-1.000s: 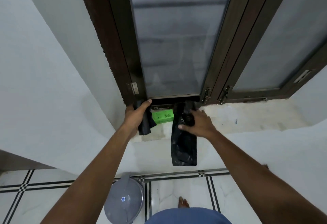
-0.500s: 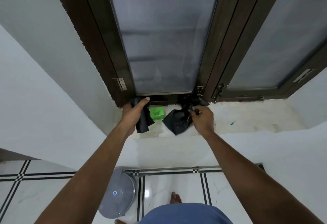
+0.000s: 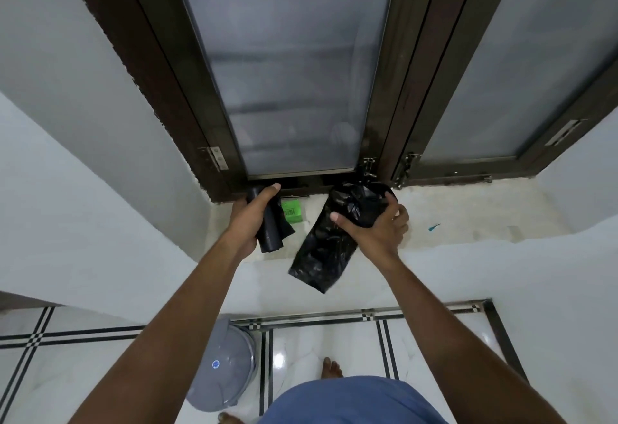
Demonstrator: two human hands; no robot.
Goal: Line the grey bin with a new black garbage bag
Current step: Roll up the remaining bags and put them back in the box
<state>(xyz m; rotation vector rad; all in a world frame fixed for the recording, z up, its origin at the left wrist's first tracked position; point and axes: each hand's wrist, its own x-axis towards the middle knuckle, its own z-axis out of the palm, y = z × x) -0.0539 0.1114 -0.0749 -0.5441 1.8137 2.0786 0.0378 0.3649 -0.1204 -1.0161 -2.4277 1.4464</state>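
Note:
My left hand (image 3: 249,219) grips a dark roll of garbage bags (image 3: 271,234) above the white window sill (image 3: 468,213). My right hand (image 3: 371,229) holds a loose black garbage bag (image 3: 326,249), folded and crumpled, whose lower end hangs over the sill's front edge. The grey bin (image 3: 227,370) with its domed lid stands on the floor below, partly hidden behind my left forearm.
A green label or packet (image 3: 291,211) lies on the sill between my hands. A small blue bit (image 3: 434,227) lies further right. The dark-framed frosted window (image 3: 287,65) rises behind. White walls flank the sill; my bare feet stand on the tiled floor (image 3: 317,340).
The black bag in my right hand was bunched up half a second ago and now hangs down longer over the sill edge. My left hand has kept its hold on the roll.

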